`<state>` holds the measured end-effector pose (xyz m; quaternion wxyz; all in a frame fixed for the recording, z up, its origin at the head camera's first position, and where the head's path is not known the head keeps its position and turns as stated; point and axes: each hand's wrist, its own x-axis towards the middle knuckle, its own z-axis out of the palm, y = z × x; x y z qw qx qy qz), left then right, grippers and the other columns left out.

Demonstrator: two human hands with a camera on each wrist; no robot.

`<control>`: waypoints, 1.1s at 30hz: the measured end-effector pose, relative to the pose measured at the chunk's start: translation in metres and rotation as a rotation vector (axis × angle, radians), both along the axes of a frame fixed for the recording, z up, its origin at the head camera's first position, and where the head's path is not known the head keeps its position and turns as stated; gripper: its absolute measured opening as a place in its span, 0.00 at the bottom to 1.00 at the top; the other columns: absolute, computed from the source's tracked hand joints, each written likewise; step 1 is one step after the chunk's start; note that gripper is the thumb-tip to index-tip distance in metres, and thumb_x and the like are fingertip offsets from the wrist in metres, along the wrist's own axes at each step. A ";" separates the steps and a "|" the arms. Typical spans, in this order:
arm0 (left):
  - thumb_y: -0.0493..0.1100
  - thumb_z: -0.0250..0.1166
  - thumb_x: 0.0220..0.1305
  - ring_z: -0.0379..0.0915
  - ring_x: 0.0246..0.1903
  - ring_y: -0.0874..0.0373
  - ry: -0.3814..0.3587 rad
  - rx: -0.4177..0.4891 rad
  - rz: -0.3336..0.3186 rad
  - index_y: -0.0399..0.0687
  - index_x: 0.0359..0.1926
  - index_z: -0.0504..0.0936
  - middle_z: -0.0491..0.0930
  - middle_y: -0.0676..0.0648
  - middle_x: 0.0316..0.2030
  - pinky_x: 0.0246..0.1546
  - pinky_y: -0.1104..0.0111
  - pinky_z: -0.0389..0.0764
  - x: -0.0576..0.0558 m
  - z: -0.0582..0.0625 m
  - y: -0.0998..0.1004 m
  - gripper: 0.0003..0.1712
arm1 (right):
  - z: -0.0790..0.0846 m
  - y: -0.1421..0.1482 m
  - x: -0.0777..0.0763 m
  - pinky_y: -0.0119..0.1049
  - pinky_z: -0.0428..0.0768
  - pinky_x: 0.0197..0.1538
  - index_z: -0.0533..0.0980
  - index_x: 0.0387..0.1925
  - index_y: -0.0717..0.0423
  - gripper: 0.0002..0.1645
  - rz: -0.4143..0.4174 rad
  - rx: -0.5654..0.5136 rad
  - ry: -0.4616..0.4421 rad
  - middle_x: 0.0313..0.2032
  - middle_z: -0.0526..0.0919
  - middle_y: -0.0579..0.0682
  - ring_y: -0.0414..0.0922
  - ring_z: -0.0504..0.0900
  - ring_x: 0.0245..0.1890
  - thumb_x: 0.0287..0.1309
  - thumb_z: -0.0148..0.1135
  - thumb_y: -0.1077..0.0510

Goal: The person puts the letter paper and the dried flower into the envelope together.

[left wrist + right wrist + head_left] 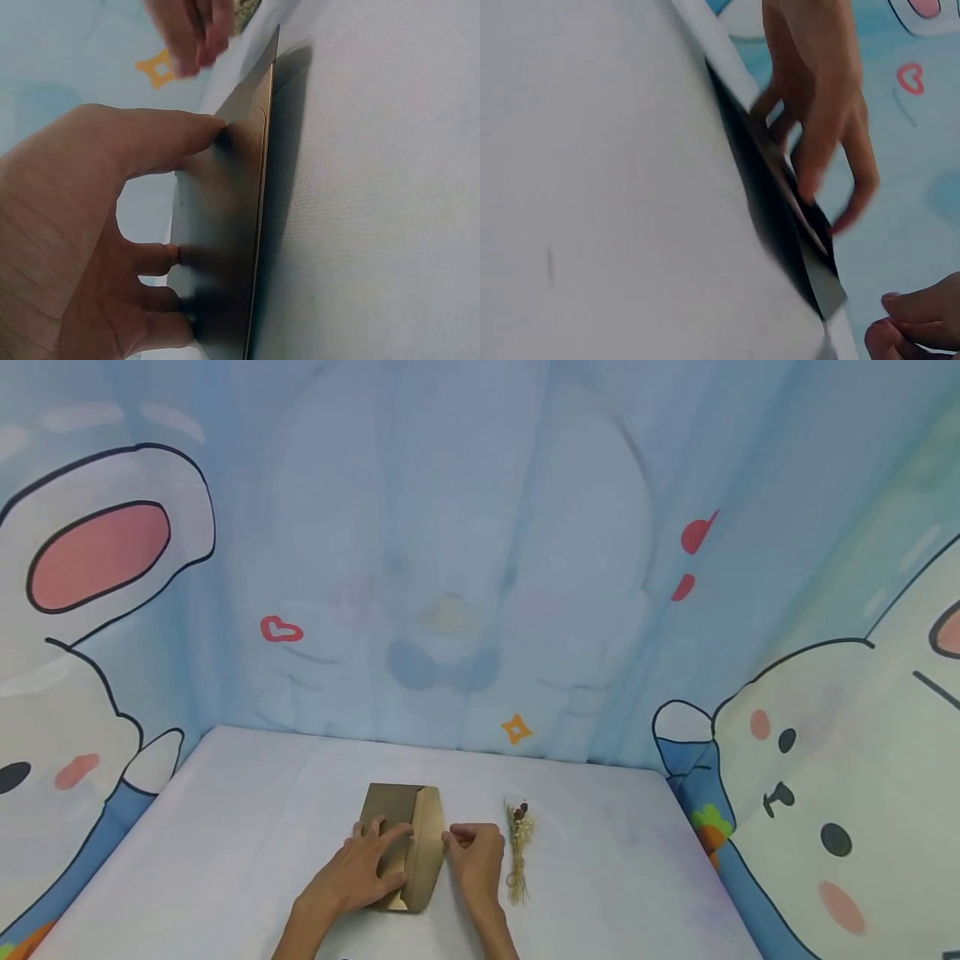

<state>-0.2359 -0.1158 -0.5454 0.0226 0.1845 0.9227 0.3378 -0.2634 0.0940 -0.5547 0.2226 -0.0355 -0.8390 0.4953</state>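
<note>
A gold-brown paper envelope [393, 806] lies on the table with its tapered flap [429, 852] folded out to the right. My left hand [358, 870] rests on the envelope's body, fingers spread and fingertips pressing it. In the left wrist view, the thumb and fingertips of that hand touch the envelope's face [225, 195]. Right beside the flap's outer edge is my right hand [478, 852], its fingers curled and thumb close to the index finger. Both wrist views show a gap between the right fingertips [889, 300] and the envelope, with nothing visible in them.
A small tied bunch of dried flowers [519, 852] lies just right of my right hand. White cloth covers the table [615, 860]. Behind and on both sides hangs a printed curtain [450, 568] with cartoon rabbits.
</note>
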 end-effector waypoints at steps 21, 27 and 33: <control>0.53 0.76 0.68 0.54 0.73 0.06 0.014 0.034 -0.024 0.57 0.74 0.74 0.65 0.21 0.76 0.67 0.17 0.64 0.001 0.001 0.001 0.37 | -0.007 0.099 -0.001 0.43 0.86 0.29 0.90 0.32 0.70 0.07 -0.235 0.116 -0.124 0.22 0.89 0.58 0.47 0.86 0.21 0.55 0.80 0.66; 0.54 0.76 0.68 0.55 0.73 0.07 0.015 0.031 -0.019 0.57 0.74 0.74 0.65 0.21 0.76 0.66 0.17 0.65 0.001 0.001 0.001 0.37 | -0.009 0.097 -0.004 0.42 0.83 0.28 0.90 0.31 0.70 0.05 -0.253 0.129 -0.110 0.21 0.88 0.58 0.47 0.84 0.20 0.53 0.80 0.69; 0.53 0.76 0.68 0.60 0.71 0.09 0.042 0.024 -0.023 0.57 0.73 0.75 0.67 0.22 0.75 0.65 0.18 0.67 0.000 0.000 0.000 0.36 | -0.007 0.094 -0.003 0.41 0.83 0.29 0.89 0.31 0.71 0.05 -0.274 0.112 -0.118 0.23 0.89 0.59 0.48 0.85 0.22 0.53 0.80 0.71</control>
